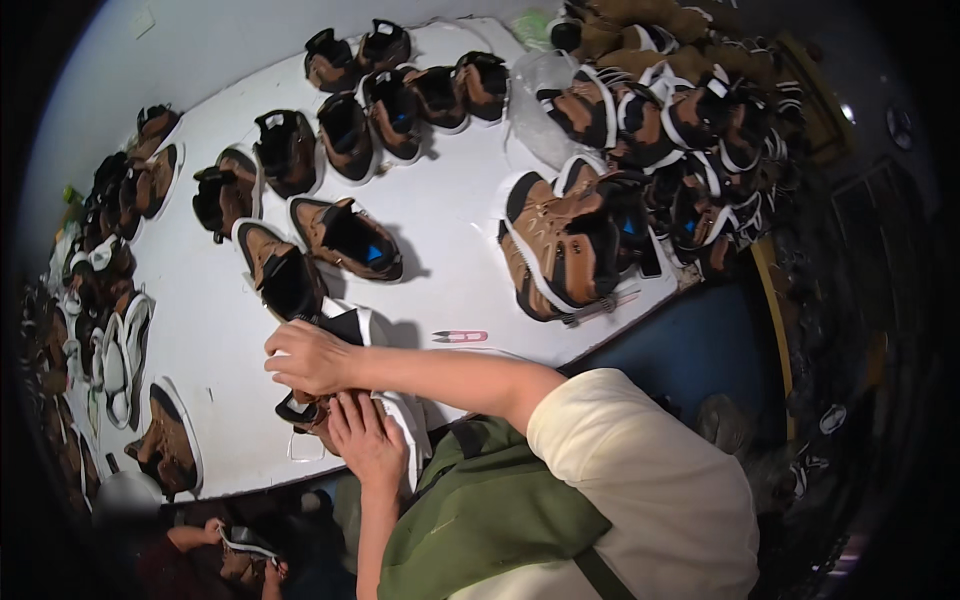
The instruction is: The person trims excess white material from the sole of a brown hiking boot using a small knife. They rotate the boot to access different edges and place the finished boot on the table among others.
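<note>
A brown and black shoe (304, 412) lies at the table's near edge, largely covered by my hands and forearm. My left hand (368, 436) rests over the shoe, its fingers against the brown upper. Just beyond it, my right hand (314, 358) reaches across from the right with curled fingers; what they pinch, if anything, is hidden. White material (376, 336) and a flat black piece (343, 325) show beside my right wrist. Two brown shoes, one nearer (283, 275) and one farther (350, 240), stand beyond my hands.
Pink-handled thread snips (460, 336) lie on the white table (440, 265). Several finished-looking shoes (395, 110) line the far side. More shoes pile up at right (690, 120) and left (125, 190). Below the near edge, another person's hands (212, 530) hold a shoe (245, 555).
</note>
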The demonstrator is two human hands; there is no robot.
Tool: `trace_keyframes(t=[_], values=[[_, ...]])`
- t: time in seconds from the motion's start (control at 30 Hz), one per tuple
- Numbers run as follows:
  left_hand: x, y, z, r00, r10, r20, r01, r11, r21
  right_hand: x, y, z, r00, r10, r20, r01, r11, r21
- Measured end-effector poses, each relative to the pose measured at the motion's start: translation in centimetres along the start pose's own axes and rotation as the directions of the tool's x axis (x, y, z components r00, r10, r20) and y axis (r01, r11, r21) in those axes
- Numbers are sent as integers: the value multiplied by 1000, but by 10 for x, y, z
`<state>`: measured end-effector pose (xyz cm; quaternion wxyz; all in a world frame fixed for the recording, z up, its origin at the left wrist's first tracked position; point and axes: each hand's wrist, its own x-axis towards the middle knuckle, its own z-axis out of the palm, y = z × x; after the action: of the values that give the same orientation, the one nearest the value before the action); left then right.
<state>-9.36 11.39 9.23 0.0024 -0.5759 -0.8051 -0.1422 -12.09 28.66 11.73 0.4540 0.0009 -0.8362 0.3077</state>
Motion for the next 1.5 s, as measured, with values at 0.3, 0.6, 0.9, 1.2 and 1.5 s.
trace_keyframes(t=[0.3,0.6,0.9,1.2,1.5], values=[[-4,-1,-3,1000,14,-28,-14,1000,-24,-168,-78,-212,606,494,-623,-769,564,-302],[-8,-5,-6,999,25,-35,-25,1000,-13,-199,-87,-301,410,478,-777,-912,225,-343],[-6,-4,-1,997,29,-70,-32,999,-38,-182,-79,-319,504,437,-745,-862,306,-404],[-9,-7,-1,986,23,-163,-35,997,-67,-124,-139,-287,357,807,-470,-623,580,525],[-9,-6,-5,992,0,-126,-13,995,-100,-116,-147,-172,384,879,282,-347,-145,927]])
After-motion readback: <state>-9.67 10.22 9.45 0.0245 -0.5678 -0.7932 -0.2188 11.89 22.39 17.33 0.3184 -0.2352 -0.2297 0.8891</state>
